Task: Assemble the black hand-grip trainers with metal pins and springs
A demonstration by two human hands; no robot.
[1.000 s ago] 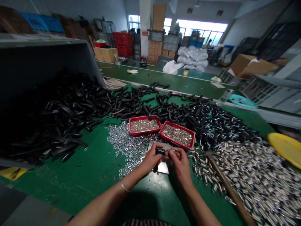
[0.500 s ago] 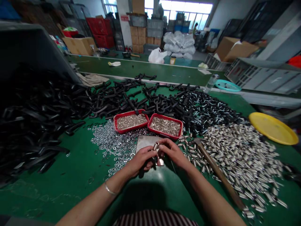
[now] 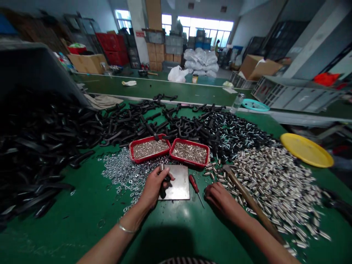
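My left hand (image 3: 154, 185) is closed around a black plastic part (image 3: 163, 190), with a metal spring (image 3: 162, 167) standing up by the thumb. It hovers at the left side of a flat metal plate (image 3: 180, 183). My right hand (image 3: 220, 196) rests low on the table, fingers curled down beside a thin ring at their tips; whatever they grip is hidden. Between the plate and that hand lies a screwdriver (image 3: 194, 182) with a red handle. Beyond it spreads a heap of silvery springs (image 3: 277, 183), with a wooden-handled hammer (image 3: 247, 200) across its near side.
Two red trays (image 3: 189, 162) of small metal pins stand behind the plate. Loose nuts (image 3: 118, 170) lie left of them. Black plastic parts (image 3: 46, 146) are heaped at the left and back, with screws (image 3: 233, 128) at the back right. A yellow lid (image 3: 305, 148) sits far right.
My hands have parted. The right hand has moved right and down to the table, uncovering the screwdriver; the left has shifted left with the black part and spring. The view has tilted slightly.
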